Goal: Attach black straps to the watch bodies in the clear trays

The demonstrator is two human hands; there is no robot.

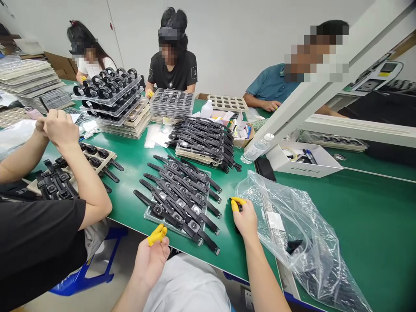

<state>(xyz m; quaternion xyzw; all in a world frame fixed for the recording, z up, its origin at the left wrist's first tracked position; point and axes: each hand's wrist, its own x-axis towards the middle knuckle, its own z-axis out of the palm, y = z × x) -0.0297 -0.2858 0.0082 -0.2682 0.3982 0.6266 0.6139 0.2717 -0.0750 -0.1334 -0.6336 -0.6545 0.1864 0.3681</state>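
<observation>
My left hand is off the table's near edge, palm up, its fingers loosely curled and holding nothing. Yellow finger cots cover some of its fingertips. Just beyond it lies a clear plastic tray with rows of black smartwatches, their straps stretched out flat over both sides. To the right of this tray, my right hand, also in yellow finger cots, is closed on a small black thing. Most of that thing is hidden by the fingers, so its kind cannot be made out. A clear plastic bag lies beside this hand.
Stacked trays of watches stand behind the near tray. A water bottle and a white box of pens are at the right, near a slanted white post. At the left, a co-worker's arms reach over another watch tray. Several people sit opposite.
</observation>
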